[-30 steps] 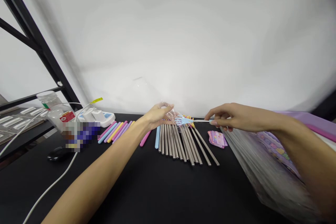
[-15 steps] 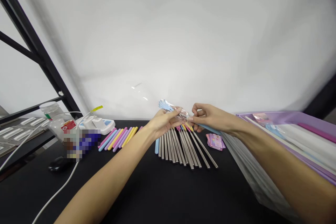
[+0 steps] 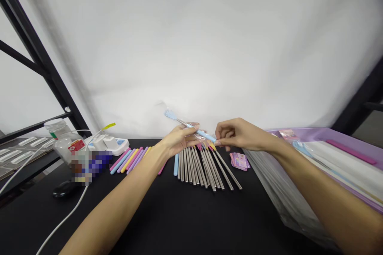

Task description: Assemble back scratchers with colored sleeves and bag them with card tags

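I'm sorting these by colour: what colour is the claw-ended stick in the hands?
Light blue claw and handle, silvery shaft between; the head view shows it.

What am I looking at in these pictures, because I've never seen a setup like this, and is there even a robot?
There's no robot: these are a person's bare hands, and every picture comes from one camera worn on the head, looking forward and down. On the black table lie a row of metal rods, some coloured sticks and small printed cards. The left hand holds a light-blue scratcher with a hand-shaped end, in clear wrapping. The right hand is at its handle end; whether it pinches handle or wrapping is unclear. A purple bin sits at right.
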Action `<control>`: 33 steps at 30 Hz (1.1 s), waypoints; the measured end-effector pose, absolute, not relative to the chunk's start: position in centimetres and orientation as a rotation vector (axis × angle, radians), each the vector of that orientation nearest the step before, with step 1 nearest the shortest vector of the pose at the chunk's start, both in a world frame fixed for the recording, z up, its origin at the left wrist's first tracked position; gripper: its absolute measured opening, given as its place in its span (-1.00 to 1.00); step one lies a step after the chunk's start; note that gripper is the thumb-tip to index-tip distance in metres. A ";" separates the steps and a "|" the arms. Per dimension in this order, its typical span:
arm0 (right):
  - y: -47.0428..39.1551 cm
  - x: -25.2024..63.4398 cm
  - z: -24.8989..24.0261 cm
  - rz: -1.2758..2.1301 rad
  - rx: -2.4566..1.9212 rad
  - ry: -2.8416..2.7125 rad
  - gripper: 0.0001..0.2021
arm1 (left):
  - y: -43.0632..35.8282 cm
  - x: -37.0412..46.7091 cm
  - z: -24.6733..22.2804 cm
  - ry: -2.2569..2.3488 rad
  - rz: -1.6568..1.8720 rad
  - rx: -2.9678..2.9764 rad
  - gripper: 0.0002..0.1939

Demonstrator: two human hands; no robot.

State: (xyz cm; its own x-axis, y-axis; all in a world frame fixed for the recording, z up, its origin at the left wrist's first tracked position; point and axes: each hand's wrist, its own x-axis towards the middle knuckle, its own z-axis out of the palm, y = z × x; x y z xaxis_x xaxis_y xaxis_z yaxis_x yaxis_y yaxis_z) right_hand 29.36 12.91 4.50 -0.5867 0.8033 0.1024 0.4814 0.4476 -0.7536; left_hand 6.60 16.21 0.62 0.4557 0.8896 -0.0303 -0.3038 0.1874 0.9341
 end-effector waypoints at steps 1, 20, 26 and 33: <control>13.0 29.1 4.5 0.841 -1.079 -2.258 -0.71 | 15.8 7.0 0.7 0.654 0.907 1.086 -0.81; 12.3 29.9 4.8 1.269 -1.030 -2.244 -0.60 | 15.3 6.0 1.4 0.641 0.905 1.268 -0.67; 12.1 29.7 5.3 0.949 -1.008 -2.376 -0.77 | 15.4 6.0 1.3 0.634 0.862 1.199 -0.72; 12.1 29.3 5.2 0.794 -0.875 -2.356 -0.76 | 15.1 6.6 0.7 0.553 0.677 1.243 -0.61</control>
